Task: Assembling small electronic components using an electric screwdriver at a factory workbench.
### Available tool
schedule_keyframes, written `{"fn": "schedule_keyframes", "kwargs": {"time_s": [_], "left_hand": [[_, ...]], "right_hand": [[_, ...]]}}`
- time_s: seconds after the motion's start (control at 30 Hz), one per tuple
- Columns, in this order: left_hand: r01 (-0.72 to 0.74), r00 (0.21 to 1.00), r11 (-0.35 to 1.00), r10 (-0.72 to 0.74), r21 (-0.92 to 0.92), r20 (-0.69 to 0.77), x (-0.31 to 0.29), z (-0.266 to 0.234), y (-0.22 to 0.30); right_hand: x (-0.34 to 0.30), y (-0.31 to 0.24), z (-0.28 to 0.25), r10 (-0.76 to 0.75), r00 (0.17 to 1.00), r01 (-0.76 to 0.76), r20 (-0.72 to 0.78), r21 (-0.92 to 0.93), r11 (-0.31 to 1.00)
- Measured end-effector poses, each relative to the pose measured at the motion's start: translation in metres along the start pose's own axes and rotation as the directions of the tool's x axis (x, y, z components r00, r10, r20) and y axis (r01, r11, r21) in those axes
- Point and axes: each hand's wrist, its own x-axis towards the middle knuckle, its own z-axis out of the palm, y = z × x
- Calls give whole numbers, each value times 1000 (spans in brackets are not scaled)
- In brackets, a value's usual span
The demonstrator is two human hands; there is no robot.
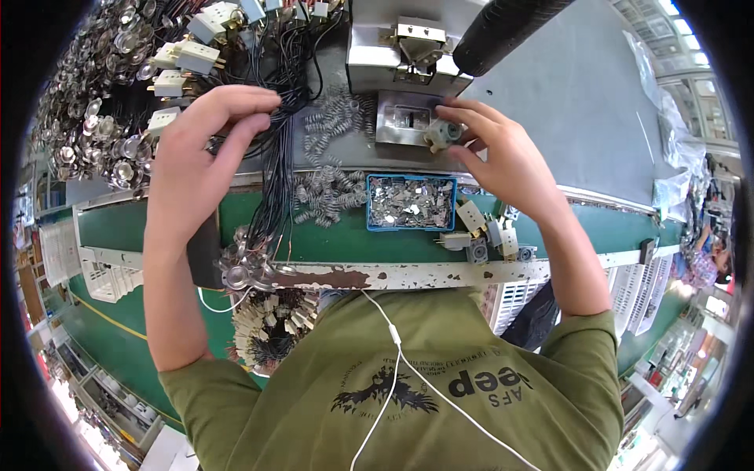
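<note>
My right hand (499,153) grips a small grey-and-cream plug housing (443,135) with a round opening, between thumb and fingers. It is at the right edge of a metal fixture block (402,118) with a recess in its top. My left hand (200,153) is curled, thumb close to the fingertips, beside a bundle of black wires (276,169). Whatever lies between those fingertips is not clear. Just above the fixture block stands a metal press-like device (420,51). Loose coil springs (326,125) lie between the wires and the block.
A blue tray (411,228) holds small metal pieces. Right of it lie several plug housings (473,216). Round metal parts (122,149) and pale plugs (196,56) with wires are heaped at left. A thick black tube (506,35) slants in from above. A worn white rail (424,275) runs along the near edge.
</note>
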Motion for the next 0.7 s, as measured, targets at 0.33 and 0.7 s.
{"fn": "schedule_keyframes", "kwargs": {"time_s": [0.33, 0.7], "left_hand": [[-43, 994, 999, 43, -5, 96, -6, 10, 2], [-61, 984, 997, 52, 50, 173, -2, 14, 6]], "right_hand": [[13, 3, 27, -239, 952, 179, -193, -282, 943], [-1, -3, 7, -141, 925, 90, -354, -158, 983]]}}
